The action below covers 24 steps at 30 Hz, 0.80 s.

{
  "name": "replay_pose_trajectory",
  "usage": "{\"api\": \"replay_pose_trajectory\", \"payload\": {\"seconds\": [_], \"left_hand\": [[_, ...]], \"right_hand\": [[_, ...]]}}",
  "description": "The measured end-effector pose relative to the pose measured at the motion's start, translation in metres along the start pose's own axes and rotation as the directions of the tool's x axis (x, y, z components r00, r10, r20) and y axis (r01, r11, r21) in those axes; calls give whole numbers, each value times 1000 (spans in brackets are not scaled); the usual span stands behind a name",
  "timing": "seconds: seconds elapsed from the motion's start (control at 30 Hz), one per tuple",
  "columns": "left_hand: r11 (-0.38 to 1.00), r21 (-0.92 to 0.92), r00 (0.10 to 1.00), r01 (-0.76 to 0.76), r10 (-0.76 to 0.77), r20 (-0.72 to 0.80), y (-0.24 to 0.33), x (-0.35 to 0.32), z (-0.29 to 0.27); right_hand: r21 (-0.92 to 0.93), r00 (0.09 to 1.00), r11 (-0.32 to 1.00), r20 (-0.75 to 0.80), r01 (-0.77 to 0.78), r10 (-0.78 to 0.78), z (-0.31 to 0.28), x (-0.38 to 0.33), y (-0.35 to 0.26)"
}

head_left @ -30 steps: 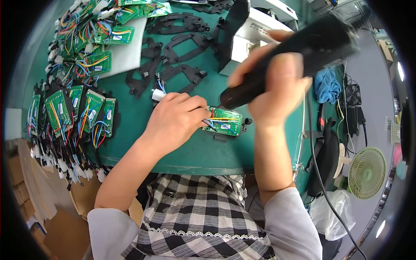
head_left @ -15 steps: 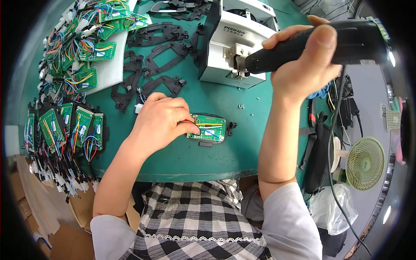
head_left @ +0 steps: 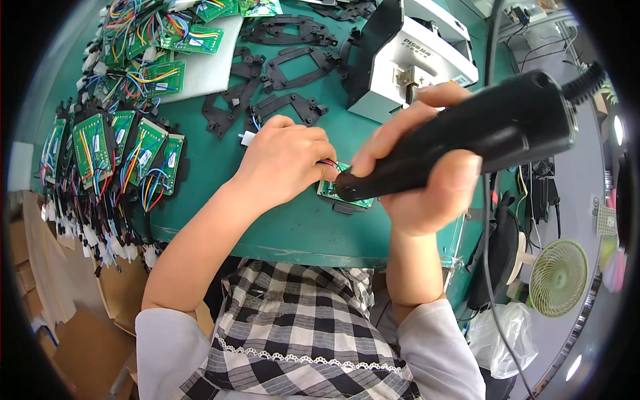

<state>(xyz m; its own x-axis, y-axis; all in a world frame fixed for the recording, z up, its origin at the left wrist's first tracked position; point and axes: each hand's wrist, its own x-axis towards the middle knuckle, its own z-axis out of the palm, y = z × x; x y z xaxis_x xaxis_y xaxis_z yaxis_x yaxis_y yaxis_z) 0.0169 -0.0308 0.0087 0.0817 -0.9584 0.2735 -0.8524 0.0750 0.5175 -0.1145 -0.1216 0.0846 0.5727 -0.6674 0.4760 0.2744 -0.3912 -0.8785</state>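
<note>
My right hand (head_left: pixel 419 212) is wrapped round a black electric screwdriver (head_left: pixel 493 127), its cord leaving the back end. The screwdriver's nose comes down over a green circuit board (head_left: pixel 327 191) and hides much of it; whether the bit touches a screw cannot be seen. Beneath the board, the edge of a black plastic frame (head_left: pixel 351 209) sticks out. At the board's left side my left hand (head_left: pixel 283 160) is closed, thumb and fingertips pinching thin red and dark wires (head_left: pixel 327 162). A white connector (head_left: pixel 247 138) shows beside that hand.
A white screw feeder (head_left: pixel 433 60) stands behind my right hand. Bare black frames (head_left: pixel 293 67) lie beyond my left hand. Wired boards are heaped on a white foam sheet (head_left: pixel 223 60), and several mounted boards (head_left: pixel 93 150) stand at left. A hanging cable (head_left: pixel 489 247) and green fan (head_left: pixel 560 277) are at right.
My right hand has brought the screwdriver from the screw feeder down and toward me onto the board. My left hand stays at the wires. The whole view has shifted a little.
</note>
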Motion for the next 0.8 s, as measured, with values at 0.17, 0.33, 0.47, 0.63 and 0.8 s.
{"api": "replay_pose_trajectory", "payload": {"seconds": [0.17,0.33,0.47,0.63,0.8], "left_hand": [[999,36,999,-11,12,-37,-1,-2,1],[1000,7,996,-19,19,-87,-5,-2,8],[999,-30,999,17,-18,-48,0,-4,0],[999,-8,997,34,-34,-64,-1,-4,6],[999,-29,992,27,-30,-119,-3,-3,11]], "right_hand": [[-68,998,996,-16,63,-64,12,-4,12],[-79,998,995,-3,59,-60,16,-11,12],[-49,997,997,50,60,-58,16,-18,11],[-38,994,997,82,73,-70,18,-18,11],[-16,993,997,91,73,-71,19,-13,16]]}}
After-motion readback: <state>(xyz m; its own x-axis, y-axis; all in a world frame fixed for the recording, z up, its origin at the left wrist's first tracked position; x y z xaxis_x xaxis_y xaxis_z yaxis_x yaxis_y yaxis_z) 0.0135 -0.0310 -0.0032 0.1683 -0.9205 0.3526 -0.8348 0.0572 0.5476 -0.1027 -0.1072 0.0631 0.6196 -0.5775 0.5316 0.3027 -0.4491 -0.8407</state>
